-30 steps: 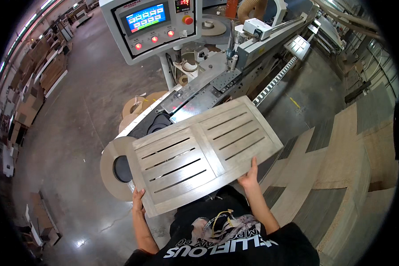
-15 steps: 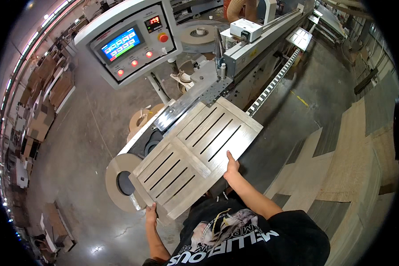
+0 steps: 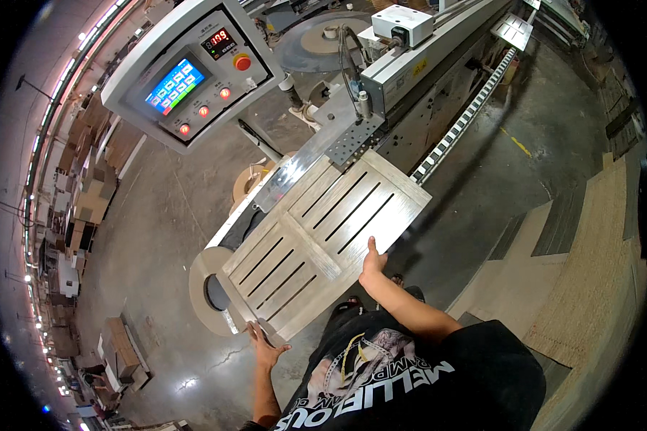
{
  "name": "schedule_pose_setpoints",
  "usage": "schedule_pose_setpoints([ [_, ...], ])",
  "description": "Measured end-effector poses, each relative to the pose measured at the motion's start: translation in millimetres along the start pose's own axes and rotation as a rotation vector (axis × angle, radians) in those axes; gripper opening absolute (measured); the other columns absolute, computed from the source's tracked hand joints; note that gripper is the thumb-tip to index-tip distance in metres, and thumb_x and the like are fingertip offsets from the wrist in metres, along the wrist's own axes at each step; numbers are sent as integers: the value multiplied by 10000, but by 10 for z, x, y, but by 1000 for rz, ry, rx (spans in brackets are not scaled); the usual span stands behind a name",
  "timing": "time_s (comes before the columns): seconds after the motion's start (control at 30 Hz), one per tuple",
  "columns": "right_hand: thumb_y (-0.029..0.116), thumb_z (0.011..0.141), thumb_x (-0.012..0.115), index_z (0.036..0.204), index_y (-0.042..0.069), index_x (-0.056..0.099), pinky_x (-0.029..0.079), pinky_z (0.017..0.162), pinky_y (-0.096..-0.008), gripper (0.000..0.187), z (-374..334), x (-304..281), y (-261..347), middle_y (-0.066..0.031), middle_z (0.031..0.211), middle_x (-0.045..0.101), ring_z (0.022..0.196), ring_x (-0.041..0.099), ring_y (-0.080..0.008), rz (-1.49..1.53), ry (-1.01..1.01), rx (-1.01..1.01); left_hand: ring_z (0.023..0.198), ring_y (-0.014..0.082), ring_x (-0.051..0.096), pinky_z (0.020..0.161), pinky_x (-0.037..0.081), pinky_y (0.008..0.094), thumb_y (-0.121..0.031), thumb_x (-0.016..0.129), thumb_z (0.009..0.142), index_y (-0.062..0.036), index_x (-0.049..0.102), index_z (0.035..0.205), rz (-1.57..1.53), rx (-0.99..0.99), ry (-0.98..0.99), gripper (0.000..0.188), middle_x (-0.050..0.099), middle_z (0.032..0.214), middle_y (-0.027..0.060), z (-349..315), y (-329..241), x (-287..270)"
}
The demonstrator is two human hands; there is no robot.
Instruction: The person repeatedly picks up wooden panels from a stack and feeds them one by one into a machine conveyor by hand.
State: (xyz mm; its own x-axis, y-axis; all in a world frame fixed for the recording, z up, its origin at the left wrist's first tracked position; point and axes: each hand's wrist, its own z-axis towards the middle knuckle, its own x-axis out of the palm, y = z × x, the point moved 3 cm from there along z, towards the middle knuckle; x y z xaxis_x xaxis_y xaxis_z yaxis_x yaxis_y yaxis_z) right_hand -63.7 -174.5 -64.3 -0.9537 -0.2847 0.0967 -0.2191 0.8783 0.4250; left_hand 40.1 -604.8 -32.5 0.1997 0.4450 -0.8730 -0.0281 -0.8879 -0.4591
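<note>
A grey-brown wooden panel [image 3: 303, 228] with two groups of long dark slots lies slanted across the infeed end of an edge banding machine [image 3: 402, 75]. Its far corner meets a dark perforated plate [image 3: 354, 144]. My right hand [image 3: 372, 264] grips the panel's right edge, thumb on top and the other fingers hidden beneath. At the near left corner my left hand [image 3: 267, 349] is open, its fingers spread and fingertips at the panel's near edge. Just left of the panel lies a large roll of edge banding [image 3: 201, 291], partly covered by it.
A control box [image 3: 140, 68] with a lit screen and red buttons stands at upper left. A roller rail [image 3: 467, 115] runs away along the machine's right side. Stacked boards [image 3: 514, 276] lie at right, boxes and scrap boards [image 3: 122, 348] at left.
My left hand has loosened from the panel's corner and spread its fingers. My right hand keeps its grip on the edge. The whole view has shifted a little.
</note>
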Motion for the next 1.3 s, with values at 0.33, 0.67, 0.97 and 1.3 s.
schedule_pose_setpoints([
  [0.33,370,904,745,1585,36,146,277,1171,-457,967,163,0,340,-153,1605,304,1439,343,-323,7,-63,-49,1490,471,177,1189,296,507,-170,936,506,-199,164,1602,344,-27,89,1341,87,1648,238,203,-553,48],
  [0.67,415,864,771,1578,-15,28,197,1197,-529,1116,716,-6,984,-200,1635,205,1484,258,-330,25,29,-103,1507,459,126,1199,295,473,-206,925,560,-192,191,1597,394,-130,135,1272,58,1662,204,505,-1361,305],
  [0.97,380,884,759,1542,-75,129,322,1152,-503,1019,1074,-8,1742,-241,1567,326,1408,390,-366,62,48,-153,1494,495,117,1203,273,499,-226,922,563,-220,219,1593,314,-16,110,1247,57,1649,247,813,-1893,633],
  [1.3,551,952,582,1550,-1,282,223,1205,-462,867,1142,-368,2416,-203,1596,310,1450,344,-344,5,271,-210,1459,563,128,1194,219,558,-463,845,695,-89,173,1588,338,385,176,1178,96,1633,277,1192,-2093,839],
])
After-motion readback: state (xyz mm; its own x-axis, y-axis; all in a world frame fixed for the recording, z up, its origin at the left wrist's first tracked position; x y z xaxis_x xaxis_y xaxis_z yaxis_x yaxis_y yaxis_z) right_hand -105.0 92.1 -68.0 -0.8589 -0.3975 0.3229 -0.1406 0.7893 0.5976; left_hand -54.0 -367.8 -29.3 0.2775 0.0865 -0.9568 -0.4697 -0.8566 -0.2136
